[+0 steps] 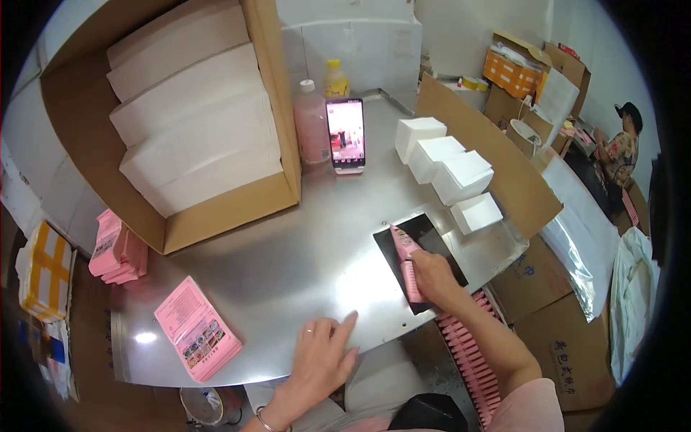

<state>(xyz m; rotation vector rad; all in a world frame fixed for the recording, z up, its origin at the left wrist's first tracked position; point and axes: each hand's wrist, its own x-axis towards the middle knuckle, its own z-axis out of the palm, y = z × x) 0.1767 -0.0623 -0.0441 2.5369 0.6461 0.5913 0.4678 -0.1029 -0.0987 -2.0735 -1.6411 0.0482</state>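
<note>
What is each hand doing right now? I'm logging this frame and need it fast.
Left hand: open, empty, flat on the metal table.
Right hand: fingers closed on the pink comb-like strip lying on the black sheet.

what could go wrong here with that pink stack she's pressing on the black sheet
The right hand presses a pink stack on a black sheet that reaches the metal table's front edge; a push might slide the sheet or fan the stack out over the edge. The left hand lies flat on the bare table, not steadying the sheet. The pink leaflets also sit close to the front edge and may get knocked off.
</note>
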